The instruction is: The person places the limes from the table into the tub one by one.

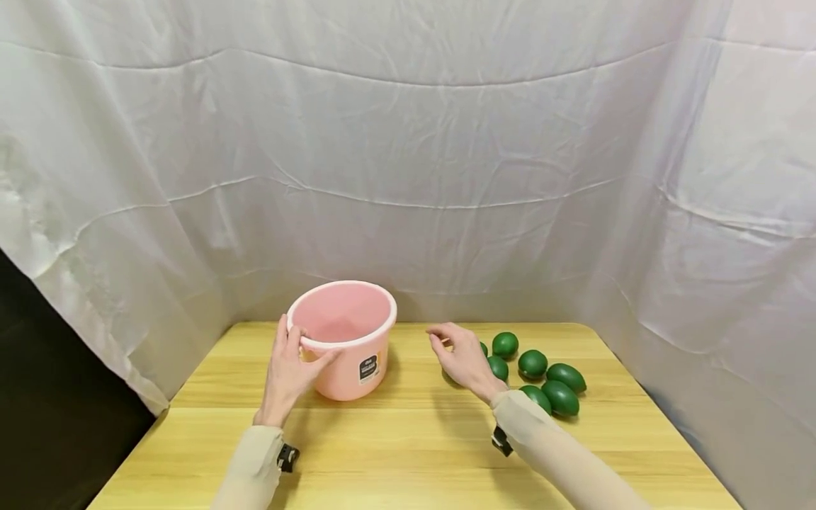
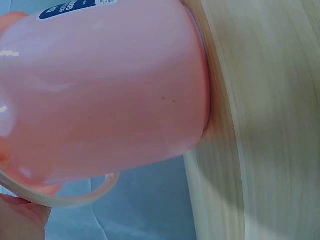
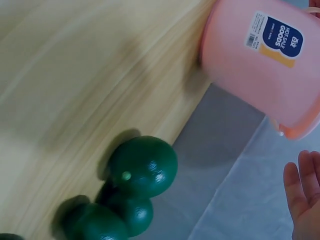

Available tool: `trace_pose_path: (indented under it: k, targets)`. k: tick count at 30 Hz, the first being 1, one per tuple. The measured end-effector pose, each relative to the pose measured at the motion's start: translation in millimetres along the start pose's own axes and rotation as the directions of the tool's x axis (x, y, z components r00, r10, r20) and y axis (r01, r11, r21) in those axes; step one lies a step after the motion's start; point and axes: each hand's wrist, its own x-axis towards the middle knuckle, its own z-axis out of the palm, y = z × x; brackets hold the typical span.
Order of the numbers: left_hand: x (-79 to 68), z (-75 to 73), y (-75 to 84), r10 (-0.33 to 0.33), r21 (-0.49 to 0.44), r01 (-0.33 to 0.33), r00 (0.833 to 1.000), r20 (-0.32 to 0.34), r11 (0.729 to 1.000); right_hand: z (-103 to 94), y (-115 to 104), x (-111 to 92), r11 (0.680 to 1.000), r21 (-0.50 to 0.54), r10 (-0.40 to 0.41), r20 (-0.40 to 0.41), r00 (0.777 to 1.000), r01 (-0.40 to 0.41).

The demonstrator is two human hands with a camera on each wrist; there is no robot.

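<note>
A pink plastic bucket (image 1: pixel 341 375) stands upright on the left part of the table, its label facing front right. My left hand (image 1: pixel 290 372) grips its near left rim, the thumb along the outside wall. In the left wrist view that hand (image 2: pixel 22 220) is by the white handle (image 2: pixel 75 201). Between the bucket and a group of glossy dark green fruits (image 1: pixel 533 363), my right hand (image 1: pixel 465 358) hovers with nothing in it. Its fingers (image 3: pixel 295 187) look relaxed in the right wrist view. My right hand and wrist partly cover the nearest fruits.
Several green fruits, round to oval, lie close together on the right of the wooden table (image 1: pixel 382 460). A pale curtain (image 1: pixel 408 142) hangs behind and along the sides. Each wrist wears a small black camera (image 1: pixel 288 457).
</note>
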Motion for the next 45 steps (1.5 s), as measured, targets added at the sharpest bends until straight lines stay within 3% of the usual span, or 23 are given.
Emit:
trace_pose_path:
  k: [17,27,34,41,45]
  targets:
    - [0.1,-1.0,1.2,-0.019,-0.024,0.019,1.000,0.014,1.000,-26.0,21.3,-4.3,0.996,-0.050,0.082,0.115,0.990,-0.077]
    - [2.8,2.7,2.8,-0.026,-0.028,0.027,1.000,0.016,0.999,-49.6,37.8,-3.6,0.985,-0.119,0.150,0.204,0.967,-0.128]
    - [0.7,0.2,-0.3,-0.051,-0.018,0.051,0.998,0.034,0.999,-63.4,54.5,-8.9,0.962,-0.230,0.220,0.324,0.920,-0.149]
    - [0.5,0.8,0.2,-0.043,-0.014,0.044,0.998,0.034,0.999,-82.2,66.2,-21.3,0.922,-0.351,0.324,0.462,0.825,-0.166]
    - [-0.6,-1.3,1.1,-0.059,-0.011,0.060,0.997,0.046,0.998,-88.7,66.1,-31.8,0.899,-0.415,0.347,0.479,0.806,-0.140]
